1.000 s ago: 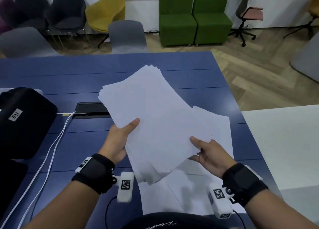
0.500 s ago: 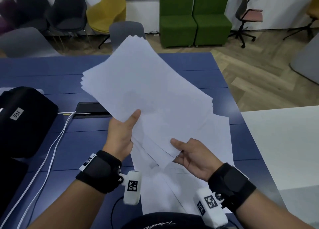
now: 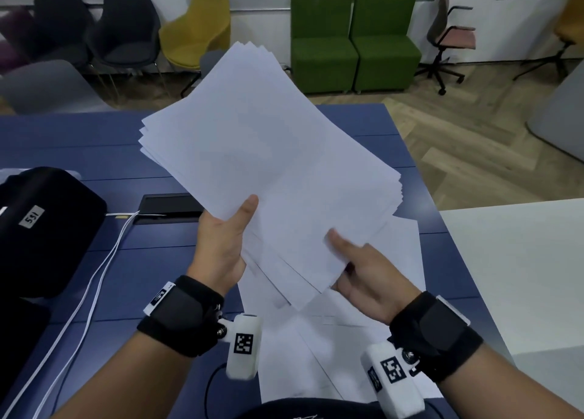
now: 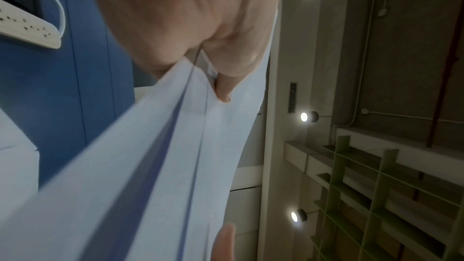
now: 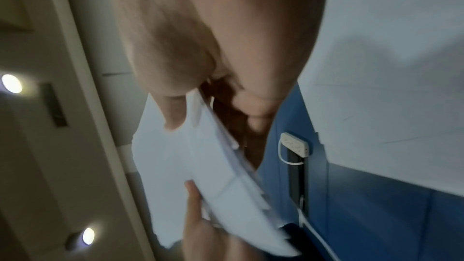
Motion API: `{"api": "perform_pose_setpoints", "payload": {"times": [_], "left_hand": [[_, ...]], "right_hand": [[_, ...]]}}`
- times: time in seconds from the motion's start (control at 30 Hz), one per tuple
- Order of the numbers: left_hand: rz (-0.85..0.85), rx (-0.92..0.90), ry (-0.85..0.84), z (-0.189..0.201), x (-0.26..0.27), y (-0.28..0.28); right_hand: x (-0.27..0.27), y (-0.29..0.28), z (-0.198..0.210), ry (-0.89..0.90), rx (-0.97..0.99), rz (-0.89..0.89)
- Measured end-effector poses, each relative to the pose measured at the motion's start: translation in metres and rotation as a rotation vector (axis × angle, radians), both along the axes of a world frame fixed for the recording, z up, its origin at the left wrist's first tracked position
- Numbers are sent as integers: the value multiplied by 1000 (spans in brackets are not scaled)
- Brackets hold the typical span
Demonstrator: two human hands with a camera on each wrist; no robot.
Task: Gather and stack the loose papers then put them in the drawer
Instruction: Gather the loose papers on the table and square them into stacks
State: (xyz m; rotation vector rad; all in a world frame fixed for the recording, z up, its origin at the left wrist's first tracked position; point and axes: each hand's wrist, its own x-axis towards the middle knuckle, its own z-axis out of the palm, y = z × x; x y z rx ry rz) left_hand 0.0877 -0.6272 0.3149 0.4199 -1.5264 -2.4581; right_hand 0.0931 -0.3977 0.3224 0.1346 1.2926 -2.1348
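Observation:
A fanned stack of white papers (image 3: 271, 166) is lifted above the blue table (image 3: 79, 147), tilted up and away. My left hand (image 3: 221, 241) grips its lower left edge, thumb on top (image 4: 223, 86) and fingers underneath. My right hand (image 3: 363, 270) pinches the lower right corner, thumb on top of the sheets (image 5: 175, 114). More loose white sheets (image 3: 316, 355) lie flat on the table below the stack, near my body. No drawer is in view.
A black case (image 3: 41, 229) sits at the table's left. White cables (image 3: 94, 276) run to a power strip (image 4: 27, 31) by a dark cable slot (image 3: 170, 207). A white table (image 3: 521, 276) adjoins on the right. Chairs and green seats (image 3: 354, 39) stand beyond.
Both hands have raised the stack higher and tilted it more upright. My right hand has slid left along the bottom edge toward the corner, and the sheets are drawn closer together.

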Motion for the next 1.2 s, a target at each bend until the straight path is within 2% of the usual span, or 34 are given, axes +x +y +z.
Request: {"api": "perform_pose_setpoints", "payload": {"times": [0.03, 0.1, 0.2, 0.27, 0.37, 0.47, 0.57, 0.67, 0.73, 0.83, 0.9, 1.03, 1.1, 1.2], "left_hand": [[-53, -3, -6, 1, 2, 1], [-161, 15, -37, 3, 5, -5], [-246, 160, -91, 7, 4, -39], [-283, 154, -78, 13, 3, -74], [-389, 5, -98, 12, -1, -114], [-479, -251, -166, -9, -9, -114], [-369, -408, -138, -42, -9, -88], [-150, -440, -134, -77, -2, -65], [-82, -457, -200, -99, 0, -53], [-108, -453, -348, -133, 8, -40], [-25, -452, -393, -149, 11, -38], [148, -282, -332, -148, -3, -27], [213, -260, -316, -144, -12, -25], [271, -233, -321, -149, -18, -33]], "right_hand": [[-5, 3, 1, 3, -48, -80], [-14, 13, 5, 122, -48, -155], [-28, 38, 11, 288, 53, -131], [-36, 60, 10, 316, 118, -120], [-43, 84, 10, 352, 209, -119], [-45, 90, -4, 405, 325, -132], [-35, 81, -27, 464, 487, -215], [-22, 70, -69, 445, 589, -289], [-23, 65, -105, 452, 642, -242], [-24, 63, -156, 464, 750, -142], [-22, 61, -175, 458, 786, -132], [-25, 61, -178, 394, 780, -271], [-25, 61, -171, 383, 767, -291], [-13, 56, -160, 497, 736, -286]]}}
